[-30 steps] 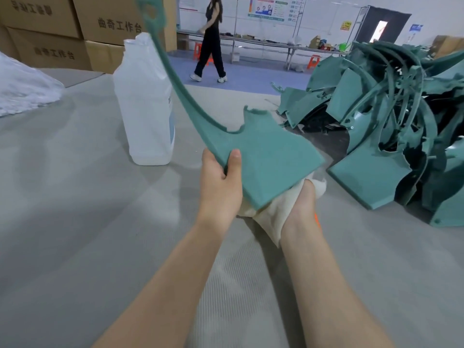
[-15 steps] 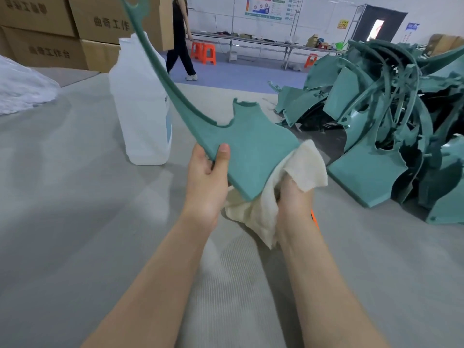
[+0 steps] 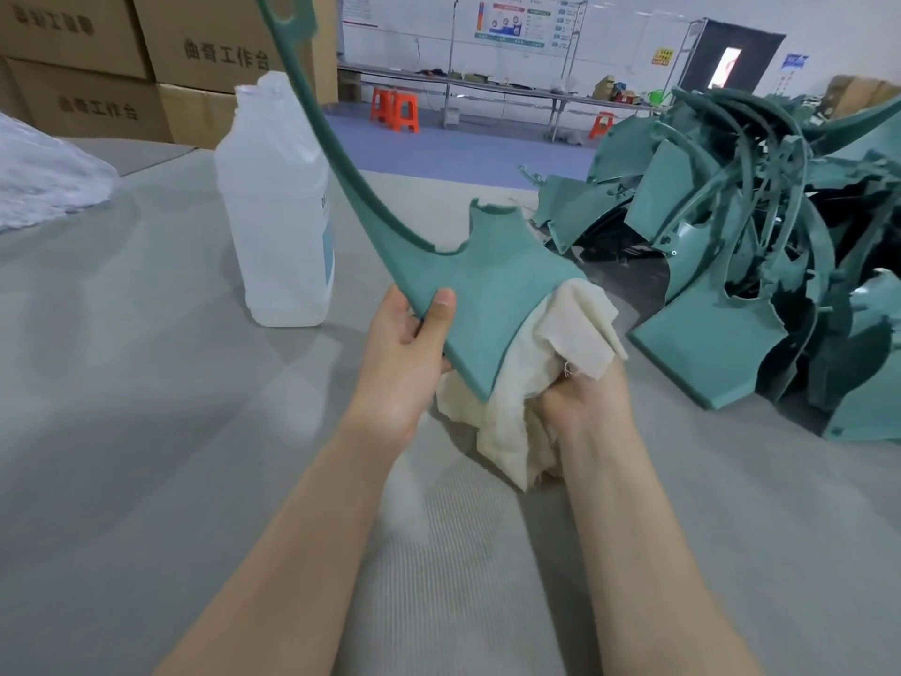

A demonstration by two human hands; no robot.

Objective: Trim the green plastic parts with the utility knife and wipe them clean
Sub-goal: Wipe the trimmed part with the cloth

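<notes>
A green plastic part (image 3: 492,290), a flat panel with a long curved arm rising to the top edge, is held up over the grey table. My left hand (image 3: 407,353) pinches the panel's lower left edge, thumb on top. My right hand (image 3: 580,397) grips a bunched cream cloth (image 3: 546,363) against the panel's underside and right edge; its fingers are hidden by the cloth. A utility knife is not visible.
A pile of green plastic parts (image 3: 760,265) fills the right of the grey table (image 3: 146,383). A white plastic jug (image 3: 280,212) stands left of the held part. A clear plastic bag (image 3: 44,173) lies far left; cardboard boxes (image 3: 146,56) stack behind.
The cloth in my right hand has come out from under the panel toward its right edge and now shows more. The walking person in the background has left the view.
</notes>
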